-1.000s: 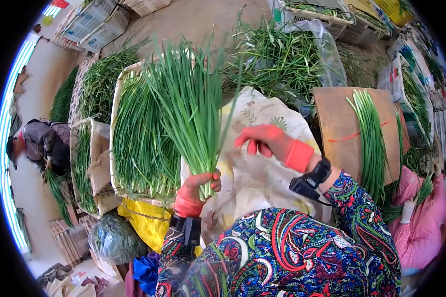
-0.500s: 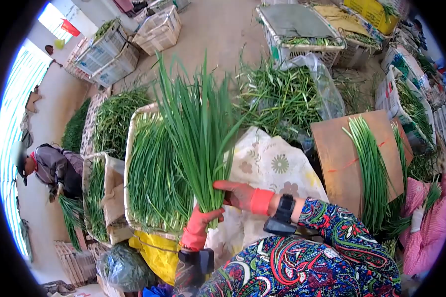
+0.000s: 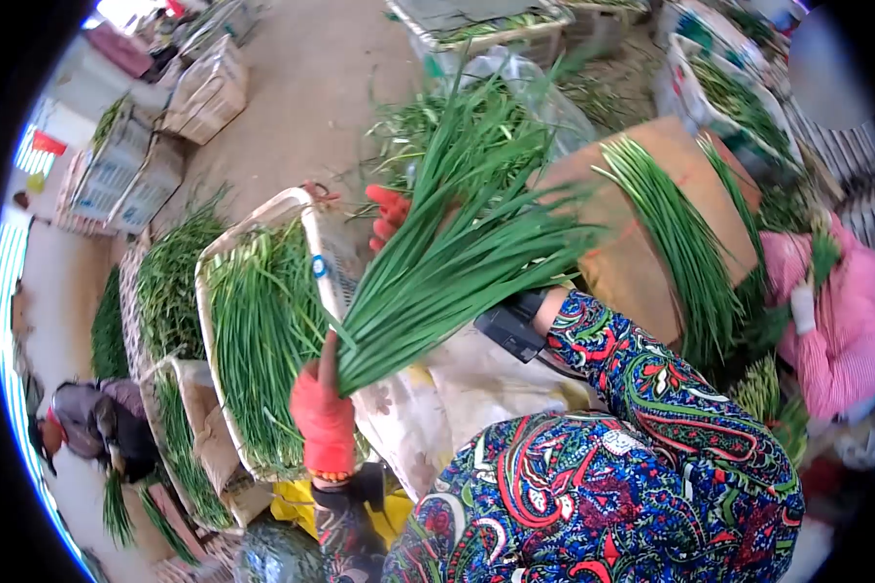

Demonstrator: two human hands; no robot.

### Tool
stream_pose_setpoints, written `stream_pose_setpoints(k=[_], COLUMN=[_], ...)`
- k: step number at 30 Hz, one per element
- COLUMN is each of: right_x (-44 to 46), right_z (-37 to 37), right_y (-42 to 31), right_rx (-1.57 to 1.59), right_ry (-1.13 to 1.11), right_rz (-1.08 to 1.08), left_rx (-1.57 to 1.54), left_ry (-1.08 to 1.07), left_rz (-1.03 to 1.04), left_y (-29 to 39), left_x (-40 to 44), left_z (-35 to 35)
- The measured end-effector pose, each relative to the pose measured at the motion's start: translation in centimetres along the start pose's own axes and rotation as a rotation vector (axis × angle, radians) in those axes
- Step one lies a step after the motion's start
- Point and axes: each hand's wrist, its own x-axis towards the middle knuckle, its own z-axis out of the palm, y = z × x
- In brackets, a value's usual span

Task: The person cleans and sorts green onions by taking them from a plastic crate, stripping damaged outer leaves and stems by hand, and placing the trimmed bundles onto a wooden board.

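Just right of the crate [image 3: 327, 255], the green bunch [image 3: 437, 301] is gripped by the closed left hand [image 3: 323, 418]. The right hand [image 3: 387, 216] is half hidden; I cannot tell its hold. Too loose grip could let leaves slip.

Well beyond the left hand [image 3: 324, 416] stand stacked, pale, perforated plastic crates [image 3: 131, 185]; near it lies crumpled yellow sheeting [image 3: 292, 503].

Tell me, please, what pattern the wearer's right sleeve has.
The right sleeve is paisley in blue, red, green and white, best seen in the head view.
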Motion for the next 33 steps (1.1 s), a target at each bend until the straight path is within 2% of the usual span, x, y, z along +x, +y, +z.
stream_pose_setpoints(k=[4, 9, 10, 12, 13, 15, 18, 20, 23, 25, 26, 27, 28, 29, 32, 33], right_x=[-6.8, -20.5, -22.5, -25.3, -26.0, -25.9, -24.1, -22.1, -21.2, -20.8, -20.8, -20.9, -21.1, -21.2, -22.6, -23.2], right_z=[-1.6, -6.4, -7.2, -8.8, -9.4, -10.1, -10.2, -9.0, -9.0, -9.3, -9.6, -10.0, -10.4, -11.0, -13.3, -14.2], right_y=[-5.5, -8.5, -8.4, -7.5, -6.9, -6.3, -6.6, -5.5, -5.6, -6.0, -6.0, -6.2, -6.5, -6.9, -7.8, -8.1], right_rx=[-0.217, -0.318, -0.278, -0.121, -0.021, 0.19, 0.458, 0.527, 0.587, 0.581, 0.572, 0.569, 0.554, 0.544, 0.486, 0.46], right_ry=[-0.067, -0.111, -0.121, -0.161, -0.203, -0.331, -0.543, -0.644, -0.724, -0.717, -0.713, -0.705, -0.697, -0.689, -0.667, -0.655], right_rz=[-0.135, -0.252, -0.285, -0.353, -0.391, -0.447, -0.487, -0.498, -0.542, -0.597, -0.63, -0.66, -0.7, -0.736, -0.894, -0.955], left_rx=[0.039, 0.018, 0.028, 0.177, 0.136, 0.174, 0.136, 0.082, -0.008, -0.121, -0.033, -0.03, 0.023, 0.003, -0.02, -0.041], left_ry=[0.083, 0.08, 0.07, 0.278, 0.421, 0.572, 0.739, 0.762, 0.651, 0.542, 0.422, 0.429, 0.241, 0.158, -0.021, 0.008], left_rz=[0.301, 0.821, 0.93, 1.111, 1.194, 1.265, 1.472, 1.517, 1.44, 1.492, 1.501, 1.542, 1.505, 1.497, 1.419, 1.429], left_y=[1.9, 9.5, 11.5, 16.3, 19.0, 24.5, 32.2, 31.1, 31.6, 31.4, 30.5, 30.0, 28.8, 27.9, 25.7, 25.5], left_x=[6.1, 13.5, 14.8, 17.6, 19.2, 20.5, 24.1, 24.1, 22.5, 22.5, 22.2, 22.4, 22.0, 22.0, 22.7, 23.2], left_z=[0.2, 2.0, 2.0, -0.7, -2.2, -6.6, -8.5, -8.6, -6.4, -3.7, -2.6, -0.6, 0.7, 2.2, 6.4, 7.3])
